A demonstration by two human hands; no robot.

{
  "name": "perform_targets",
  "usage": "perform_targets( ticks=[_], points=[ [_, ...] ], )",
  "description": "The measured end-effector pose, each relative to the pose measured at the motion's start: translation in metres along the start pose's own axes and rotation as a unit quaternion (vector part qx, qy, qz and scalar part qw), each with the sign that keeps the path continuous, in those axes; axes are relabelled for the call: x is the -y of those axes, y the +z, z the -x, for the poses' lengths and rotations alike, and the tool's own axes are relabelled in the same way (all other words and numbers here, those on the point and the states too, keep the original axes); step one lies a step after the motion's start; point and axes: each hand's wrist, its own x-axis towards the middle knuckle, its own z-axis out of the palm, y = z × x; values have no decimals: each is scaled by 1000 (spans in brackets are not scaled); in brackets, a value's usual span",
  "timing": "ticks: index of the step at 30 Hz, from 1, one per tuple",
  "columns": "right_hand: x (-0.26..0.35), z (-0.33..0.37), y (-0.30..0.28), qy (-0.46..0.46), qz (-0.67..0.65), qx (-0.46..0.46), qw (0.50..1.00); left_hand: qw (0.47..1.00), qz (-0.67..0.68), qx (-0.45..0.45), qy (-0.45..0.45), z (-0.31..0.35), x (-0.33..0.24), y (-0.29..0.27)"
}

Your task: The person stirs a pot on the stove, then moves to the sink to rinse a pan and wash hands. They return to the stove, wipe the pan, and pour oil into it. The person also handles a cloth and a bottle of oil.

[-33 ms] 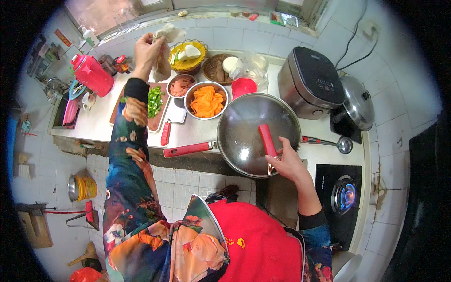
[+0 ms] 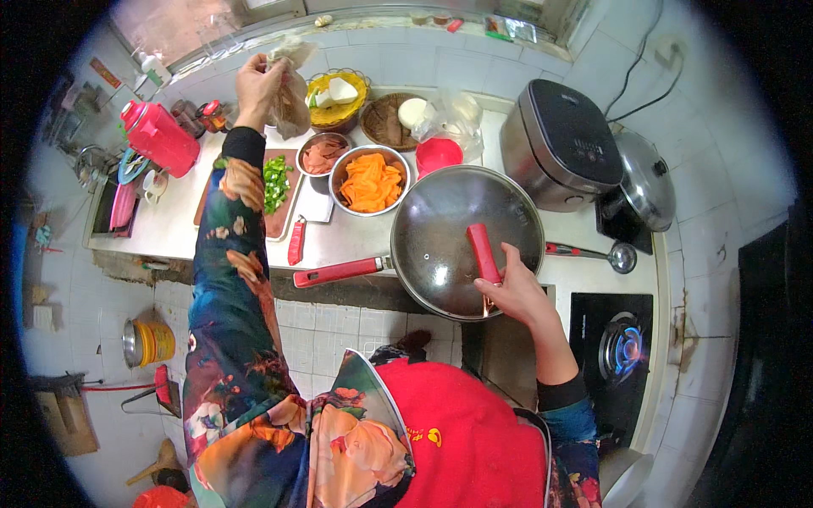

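Note:
My left hand (image 2: 259, 89) is raised over the far left of the counter, its fingers closed on the gathered top of a clear plastic bag (image 2: 290, 106). Something brownish hangs inside the bag; I cannot make out what. In front of me is a wide frying pan with a red handle (image 2: 339, 272), covered by a glass lid (image 2: 432, 229). My right hand (image 2: 518, 292) is at the near end of the lid's upright red grip (image 2: 483, 252), with thumb and fingers around it. Behind the pan stand a steel bowl of orange slices (image 2: 371, 184) and a smaller bowl of pink meat slices (image 2: 323, 157).
Chopped green pieces (image 2: 275, 183) lie on a cutting board beside a red-handled cleaver (image 2: 296, 240). A rice cooker (image 2: 561, 144) stands back right, a ladle (image 2: 621, 258) near it. The right gas burner (image 2: 622, 349) is lit with a blue flame. A red thermos (image 2: 161, 138) stands left.
My left hand and the bag have shifted slightly left and up, and the bag has swung and turned. My right hand stays at the lid's grip.

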Motion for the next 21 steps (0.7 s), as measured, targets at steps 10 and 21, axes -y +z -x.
perform_targets(
  ticks=[10, 21],
  points=[
    [1, -14, 13, 49, -84, -53, 994, 899, -42, 430, -79, 41, 14, 101],
    [3, 105, -61, -4, -173, -151, 973, 839, 41, 523, -146, 148, -38, 121]
  ],
)
